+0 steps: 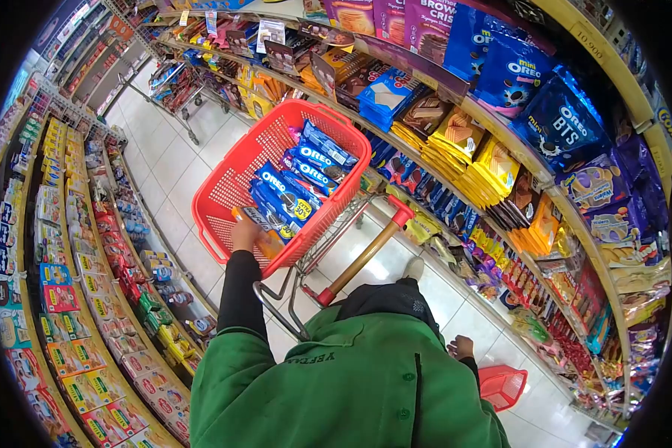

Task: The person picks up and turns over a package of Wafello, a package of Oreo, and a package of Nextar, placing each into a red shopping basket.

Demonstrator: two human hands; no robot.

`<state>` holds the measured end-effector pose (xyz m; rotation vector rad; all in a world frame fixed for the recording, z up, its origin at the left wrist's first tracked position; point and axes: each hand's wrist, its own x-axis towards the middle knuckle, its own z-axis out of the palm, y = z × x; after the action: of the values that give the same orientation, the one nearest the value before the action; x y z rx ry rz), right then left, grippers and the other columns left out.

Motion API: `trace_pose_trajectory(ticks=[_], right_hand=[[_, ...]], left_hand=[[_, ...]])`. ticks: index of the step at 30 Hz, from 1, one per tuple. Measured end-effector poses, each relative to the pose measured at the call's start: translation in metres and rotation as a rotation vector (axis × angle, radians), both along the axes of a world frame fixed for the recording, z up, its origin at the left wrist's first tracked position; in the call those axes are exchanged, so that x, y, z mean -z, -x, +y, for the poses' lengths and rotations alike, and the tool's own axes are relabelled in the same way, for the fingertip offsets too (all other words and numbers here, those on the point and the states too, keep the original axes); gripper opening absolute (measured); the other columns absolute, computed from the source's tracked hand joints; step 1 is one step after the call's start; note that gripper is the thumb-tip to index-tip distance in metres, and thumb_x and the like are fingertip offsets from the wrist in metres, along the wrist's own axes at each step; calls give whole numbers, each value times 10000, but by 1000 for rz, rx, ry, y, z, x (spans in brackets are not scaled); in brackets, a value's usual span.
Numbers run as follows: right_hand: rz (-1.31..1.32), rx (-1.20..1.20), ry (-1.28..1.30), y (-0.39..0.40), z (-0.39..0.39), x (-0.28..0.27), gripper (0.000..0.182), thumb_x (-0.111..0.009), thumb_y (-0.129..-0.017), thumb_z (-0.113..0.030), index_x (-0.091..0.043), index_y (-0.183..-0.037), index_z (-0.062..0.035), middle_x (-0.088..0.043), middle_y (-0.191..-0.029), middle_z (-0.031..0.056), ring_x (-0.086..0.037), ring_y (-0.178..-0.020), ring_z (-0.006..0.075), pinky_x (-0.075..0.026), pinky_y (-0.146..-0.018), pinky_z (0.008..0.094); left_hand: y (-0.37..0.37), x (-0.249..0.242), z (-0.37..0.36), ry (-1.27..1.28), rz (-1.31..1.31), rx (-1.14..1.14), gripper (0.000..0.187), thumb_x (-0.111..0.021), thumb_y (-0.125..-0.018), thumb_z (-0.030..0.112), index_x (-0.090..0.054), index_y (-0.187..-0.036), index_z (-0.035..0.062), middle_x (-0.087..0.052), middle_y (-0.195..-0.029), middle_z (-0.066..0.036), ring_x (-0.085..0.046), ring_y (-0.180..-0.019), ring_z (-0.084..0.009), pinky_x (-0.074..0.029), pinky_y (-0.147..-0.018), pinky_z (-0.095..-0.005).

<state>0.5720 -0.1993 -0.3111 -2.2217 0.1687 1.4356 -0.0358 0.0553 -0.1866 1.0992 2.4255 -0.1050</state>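
Note:
My left hand [243, 233] reaches into a red plastic basket [213, 173], closed around an orange snack packet [269, 243] at the basket's near left side. Several blue Oreo packs [275, 196] lie in the basket beside that packet. The basket rests on a metal shopping cart [300, 278], whose wooden handle bar [360, 257] with red ends is just in front of my body. Down at my right side hangs my right hand [461, 347], its fingers loosely bent and nothing visible in them. It is near another red basket [502, 387], partly hidden by my green sleeve.
Shelves of boxed goods [67, 328] line the aisle's left. On the right, shelves hold yellow wafer packs [493, 168] and blue Oreo bags [564, 119]. Another cart [178, 88] stands farther up the white tiled floor [175, 160].

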Motion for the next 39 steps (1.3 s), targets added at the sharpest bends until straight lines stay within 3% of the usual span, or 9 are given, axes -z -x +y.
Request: trace_pose_trajectory(ticks=[7,9,13,15,20,23,29,35,39], right_hand=[[16,-16,-43,7,1,-14,63,-413,-723,-78,-443,-669,-79,-469,-607,73,-523,-479,196,-343,-356,268],[50,-83,-99,-2,4,-13,160,-452,-731,-152,-456,-860,-56,-496,-770,91,-550,-615,229,-392,-445,294],[-112,-87,-262,-4,35,-27,167,-460,-721,-167,-462,-851,-62,-499,-764,90,-553,-600,211,-389,-416,260],[-110,-61,-409,-7,58,-29,175,-483,-726,-178,-471,-870,-79,-503,-759,84,-547,-563,184,-380,-407,212],[-63,-228,-665,68,134,-130,225,-488,-772,-178,-475,-977,-88,-546,-841,61,-552,-722,171,-422,-600,268],[140,-332,-869,113,158,-166,293,-493,-768,-154,-458,-1048,-78,-550,-869,61,-548,-763,160,-425,-632,277],[835,-422,-1277,188,142,-248,523,-553,-763,-158,-280,-1204,-90,-482,-1062,99,-545,-866,219,-462,-643,293],[818,-198,-1177,194,129,-235,488,-508,-806,-210,-260,-1208,-86,-464,-1087,87,-541,-881,190,-484,-659,313],[665,-202,-1200,193,126,-245,540,-548,-767,-79,-246,-1215,-66,-459,-1094,102,-491,-974,185,-447,-778,308]], left_hand=[[3,19,6,-329,-19,-99,318,-571,-634,211,-576,-828,-40,-581,-783,-221,-577,-764,-330,-460,-656,-374],[2,-18,10,-376,-26,-147,310,-571,-628,204,-578,-820,-40,-581,-765,-224,-581,-747,-328,-460,-648,-373],[46,-62,20,-575,-151,-125,313,-609,-634,217,-569,-799,-46,-591,-700,-185,-602,-675,-265,-468,-584,-331],[43,-102,22,-777,-400,-147,250,-558,-702,113,-539,-885,-57,-592,-743,-113,-585,-579,-182,-465,-487,-281],[-57,-208,3,-1007,-1198,-105,362,-545,-750,87,-403,-1065,-19,-535,-964,-116,-562,-808,-185,-488,-657,-302],[-124,-218,-9,-826,-1450,32,298,-526,-756,54,-426,-1035,19,-521,-992,-101,-526,-910,-212,-453,-766,-368],[-218,-185,-25,-475,-1545,104,376,-549,-753,70,-334,-1060,43,-476,-1011,-77,-518,-914,-190,-480,-715,-342],[-231,-178,-43,-251,-1538,146,460,-552,-759,91,-256,-1105,31,-419,-1045,-109,-487,-947,-209,-467,-691,-340],[-246,-173,-53,-229,-1509,192,494,-585,-735,95,-263,-1105,35,-427,-1056,-105,-485,-953,-196,-473,-683,-317]])
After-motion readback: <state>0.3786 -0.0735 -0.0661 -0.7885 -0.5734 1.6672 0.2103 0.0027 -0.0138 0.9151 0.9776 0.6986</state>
